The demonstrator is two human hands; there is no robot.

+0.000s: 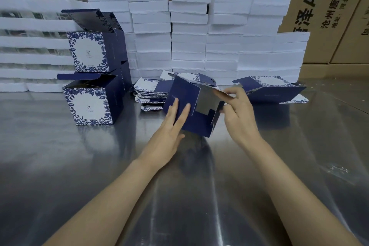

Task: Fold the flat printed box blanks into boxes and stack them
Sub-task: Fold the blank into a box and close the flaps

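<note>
Steel table [179, 189] nearest: brushed, reflective, low friction expected, so the box is prob. prone to sliding if not braced. L hand [169, 132] is laid open, fingers straight, pressed flat on the navy side panel of the half-formed box [184, 91]. R hand [237, 112] is closed in a pinch on an end flap [222, 94]. The box is held between the hands, tilted on one lower edge and not sat square. Key relation: the tube axis runs approx L-to-R, with the open end facing the R hand and the silver-grey inner lining exposed there. The flap work is therefore judged to fall to the R hand, which is nearer, w/ the L hand only bracing. Mat'l: thin printed card, matte navy outside, pre-creased, w/ a notched tab cutout visible at the open end. Just beyond the L fingertips a pile of flat blanks [151, 94] is seen, blue-floral print on white. Beyond the R hand lies a part-opened blank [277, 91]. Well to the L of the L hand, finished boxes [92, 104] are stacked two high, top flaps up. Behind it all, white slab stacks [189, 42] are piled, foam-like w/ rough edges, then brown cartons [323, 16].
</note>
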